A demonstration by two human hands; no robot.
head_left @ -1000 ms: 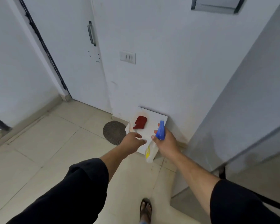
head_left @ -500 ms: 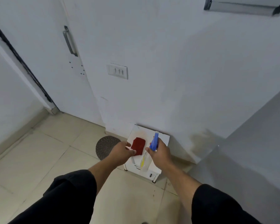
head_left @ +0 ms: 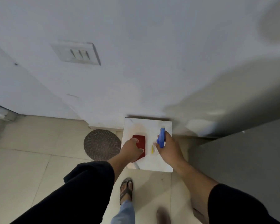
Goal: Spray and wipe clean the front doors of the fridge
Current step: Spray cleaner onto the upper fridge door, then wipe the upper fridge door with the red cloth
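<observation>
one round mat (head_left: 102, 144) left of one white stool (head_left: 152, 166); there left hand (head_left: 132, 149) grasps one red cloth (head_left: 141, 142), right hand (head_left: 170, 148) holds one spray bottle (head_left: 161, 139).

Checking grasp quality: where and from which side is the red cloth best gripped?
The cloth lies flat and folded on the stool, so pinch its left edge from above, as the left hand does; a flat fold offers only edges. The right hand holding the bottle crowds its right side.

Loose black sleeves (head_left: 81, 191) end near the elbows, with light-blue jeans (head_left: 125, 213) and a dark flip-flop sandal (head_left: 126, 190).
</observation>
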